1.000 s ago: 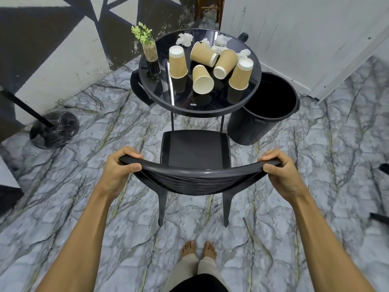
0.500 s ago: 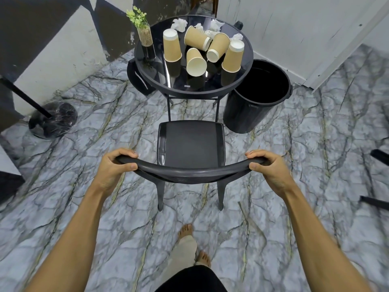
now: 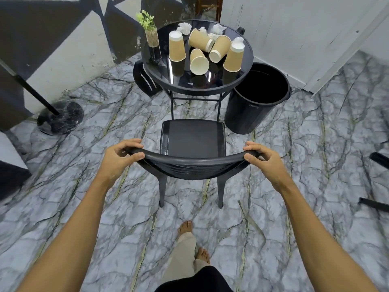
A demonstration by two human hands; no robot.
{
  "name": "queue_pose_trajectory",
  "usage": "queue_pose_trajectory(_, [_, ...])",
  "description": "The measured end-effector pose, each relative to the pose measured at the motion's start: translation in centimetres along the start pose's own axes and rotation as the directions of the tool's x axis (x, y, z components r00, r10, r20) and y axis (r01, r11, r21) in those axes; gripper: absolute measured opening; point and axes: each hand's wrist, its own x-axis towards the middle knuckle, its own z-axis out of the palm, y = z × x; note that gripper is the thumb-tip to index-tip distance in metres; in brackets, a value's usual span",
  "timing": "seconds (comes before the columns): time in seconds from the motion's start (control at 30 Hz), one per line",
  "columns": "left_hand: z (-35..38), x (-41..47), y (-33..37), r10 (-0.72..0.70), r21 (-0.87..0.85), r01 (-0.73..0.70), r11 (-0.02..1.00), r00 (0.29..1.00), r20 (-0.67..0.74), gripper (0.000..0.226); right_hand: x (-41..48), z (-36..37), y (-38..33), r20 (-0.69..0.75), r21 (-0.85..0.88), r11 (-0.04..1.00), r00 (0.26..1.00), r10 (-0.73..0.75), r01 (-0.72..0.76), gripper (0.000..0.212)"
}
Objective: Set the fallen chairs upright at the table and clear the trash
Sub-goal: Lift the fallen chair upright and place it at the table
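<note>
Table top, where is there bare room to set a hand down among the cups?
The table is bare along its near rim, in front of the tipped cup. Behind, paper cups and crumpled tissues crowd it; the plant vase takes the left edge.

Upright black chair (image 3: 192,142), both hands' grip on backrest, littered table (image 3: 246,66)
</note>
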Motion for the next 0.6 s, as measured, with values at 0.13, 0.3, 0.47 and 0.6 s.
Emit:
queue_pose_trajectory(0.13, [0.2,-1.2,0.7,0.067,0.236,-0.065,0.970,0.998,0.000,0.017,-1.2,0.6,-0.3,-0.051,-0.266,0.963,0.997,-0.050,0.035,0.027])
queue_pose_trajectory(0.3, [1.0,-2.9,1.1,0.103,0.509,-0.089,0.856,0.995,0.001,0.028,-3.2,2.1,-1.0,-0.084,-0.517,0.855,0.991,-0.105,0.046,0.045])
queue_pose_trajectory(0.47, [1.7,-4.7,1.1,0.053,0.652,-0.061,0.756,0.998,0.032,0.051,-5.5,3.4,-0.9,-0.082,-0.684,0.729,0.990,-0.111,0.025,0.056])
queue_pose_trajectory(0.6, [1.7,-7.3,0.7,0.064,0.689,-0.114,0.716,0.993,0.098,0.063,-7.8,4.9,-1.1,-0.105,-0.737,0.676,0.986,-0.130,0.011,0.062])
